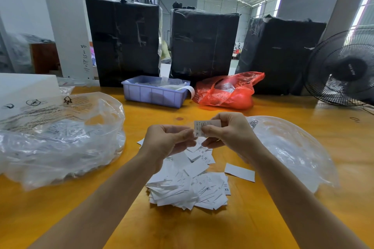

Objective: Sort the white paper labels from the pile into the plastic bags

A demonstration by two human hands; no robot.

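We hold both hands up over the middle of the yellow table [202, 228]. Our right hand [228, 133] pinches a white paper label [199, 127] between thumb and forefinger, the rest of its fingers curled behind; the label reads XL at its lower end. Our left hand [168, 141] meets it from the other side, its fingertips [189, 134] drawn together and touching the label's left edge.

Below the hands, toward the table's near edge, lies the pile of labels [190, 184], with size marks S, XL and XS readable on some; one blank label [239, 172] lies apart, just beside the pile's right side.

A clear plastic bag [60, 141] with labels inside sits at the left edge, and a second clear bag [289, 147] lies toward the right. Along the far edge stand a lilac plastic bin [155, 95], a red plastic bag [228, 93], three black-wrapped bales [202, 44], and a black fan [344, 66] at the far right corner.
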